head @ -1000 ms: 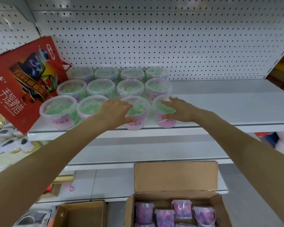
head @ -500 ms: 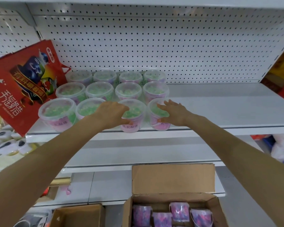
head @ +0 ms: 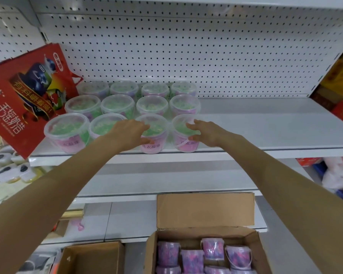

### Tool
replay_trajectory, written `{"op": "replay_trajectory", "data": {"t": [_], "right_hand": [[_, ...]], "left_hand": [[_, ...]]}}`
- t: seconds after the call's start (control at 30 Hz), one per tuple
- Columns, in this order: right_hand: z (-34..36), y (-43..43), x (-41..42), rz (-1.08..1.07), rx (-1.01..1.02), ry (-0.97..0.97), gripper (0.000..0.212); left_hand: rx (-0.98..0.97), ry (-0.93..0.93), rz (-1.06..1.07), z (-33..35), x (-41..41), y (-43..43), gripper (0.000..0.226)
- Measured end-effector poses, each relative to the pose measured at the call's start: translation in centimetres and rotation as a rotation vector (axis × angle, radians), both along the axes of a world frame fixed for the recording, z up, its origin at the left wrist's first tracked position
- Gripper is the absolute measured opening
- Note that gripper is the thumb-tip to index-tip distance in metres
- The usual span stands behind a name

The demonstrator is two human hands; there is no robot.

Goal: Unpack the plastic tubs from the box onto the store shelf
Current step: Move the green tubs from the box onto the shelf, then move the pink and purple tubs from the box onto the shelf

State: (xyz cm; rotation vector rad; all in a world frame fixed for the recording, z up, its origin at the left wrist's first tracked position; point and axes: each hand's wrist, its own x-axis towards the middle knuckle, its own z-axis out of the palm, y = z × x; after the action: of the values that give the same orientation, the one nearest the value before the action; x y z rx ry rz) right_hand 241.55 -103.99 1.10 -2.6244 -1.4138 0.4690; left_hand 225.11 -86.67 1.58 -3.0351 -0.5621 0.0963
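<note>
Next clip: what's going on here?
A person is filling a white store shelf. The left grip holds the third front-row tub and the right grip holds the fourth front-row tub, both standing at the shelf's front edge. Twelve tubs stand there in three rows of four. The cardboard box below holds more tubs.

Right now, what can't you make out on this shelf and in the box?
Head view:
- Label on third front tub: left hand covers its start.
- Label on fourth front tub: right hand covers part.
- Cardboard box: bottom edge cuts it off, so the tub count is unknown.
- Back-row tubs: blurred, with labels behind the front rows.
</note>
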Motion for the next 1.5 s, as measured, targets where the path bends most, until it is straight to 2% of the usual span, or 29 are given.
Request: {"op": "replay_trajectory", "data": {"t": [0.17,0.4,0.53,0.67,0.9,1.0,1.17,1.5], "right_hand": [[-0.2,-0.1,-0.4,-0.005,0.025,0.026,0.059],[-0.7,-0.4,-0.9,0.016,0.061,0.008,0.067],[-0.6,-1.3,-1.3,0.045,-0.003,-0.067,0.08],[0.3,-3.4,-1.6,0.121,-0.035,-0.193,0.086],[-0.2,-9.9,-1.9,0.217,-0.017,-0.261,0.086],[-2.4,-14.3,-1.7,0.213,-0.036,-0.253,0.084],[-8.1,-22.8,-1.2,0.19,-0.145,-0.133,0.081],[-26.2,-35.1,-1.6,0.071,-0.351,0.261,0.081]], "left_hand": [[0.024,0.043,0.011,-0.1,0.3,0.2,0.054],[-0.013,0.0,0.04,-0.7,-0.2,0.0,0.056],[0.06,-0.007,-0.014,-0.6,-0.9,-1.0,0.067],[0.179,-0.023,-0.082,-0.1,-1.5,-3.0,0.067],[0.167,-0.036,-0.153,-1.7,-2.4,-9.3,0.066],[0.126,-0.013,-0.149,-3.3,-2.4,-13.4,0.066],[-0.006,0.061,-0.084,-7.9,-2.4,-20.3,0.068],[-0.353,0.314,-0.01,-25.7,-5.1,-34.0,0.068]]}}
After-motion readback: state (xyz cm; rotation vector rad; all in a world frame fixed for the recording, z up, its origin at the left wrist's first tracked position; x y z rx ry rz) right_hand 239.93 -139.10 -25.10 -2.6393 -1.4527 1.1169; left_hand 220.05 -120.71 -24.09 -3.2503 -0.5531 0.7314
